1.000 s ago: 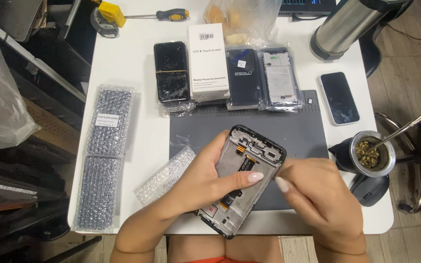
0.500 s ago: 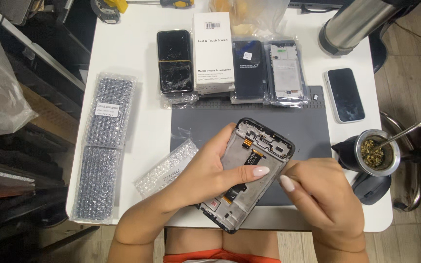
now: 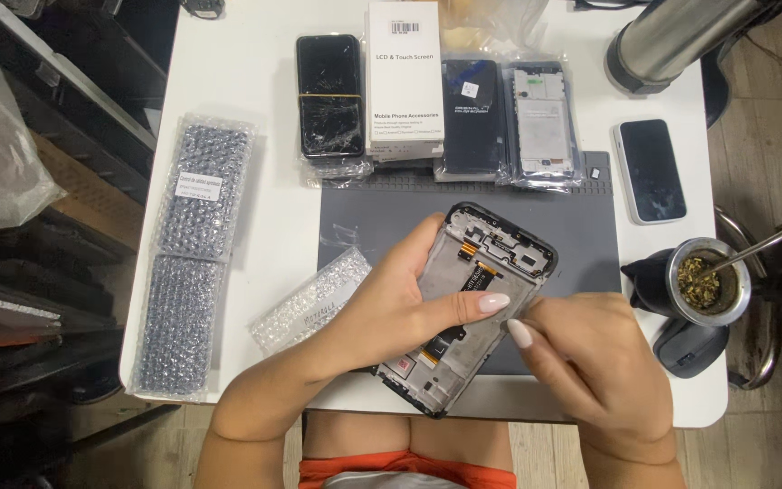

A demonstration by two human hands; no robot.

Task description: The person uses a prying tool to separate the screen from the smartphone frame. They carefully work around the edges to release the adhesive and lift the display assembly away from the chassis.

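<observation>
Item: opened phone frame point(image 3: 472, 299), inner side up, held tilted above the near edge of the grey work mat point(image 3: 581, 231).

Change noted: against the pictures of a second and half a second back, the frame sits at much the same angle over the mat. The left thumb now lies flat across its middle, and the right hand's thumb tip has closed in until it is just beside it. The handling appears to have narrowed to one spot near the frame's right edge.

Left hand point(image 3: 391, 303): fingers wrapped round the frame from the left, holding it firmly.

Right hand point(image 3: 595, 362): fingers curled in narrowly at the frame's right edge. Whether they pinch a small part or tool cannot be told.

Surroundings on the white worktop point(image 3: 246, 118):
- far, left to right: cracked black phone point(image 3: 329, 95), white carton point(image 3: 404, 77), dark screen in a sleeve point(image 3: 472, 113), bagged frame part point(image 3: 543, 122);
- far right: steel flask point(image 3: 681, 36), white-edged phone point(image 3: 649, 170);
- right: metal cup with a straw point(image 3: 706, 285), dark mouse point(image 3: 691, 347) just near it;
- left: two bubble-wrap packs point(image 3: 194, 258); a smaller one point(image 3: 311, 299) touching the left wrist.

Obstructions: the small pack crowds the left wrist, and the cup stands near the right hand.
</observation>
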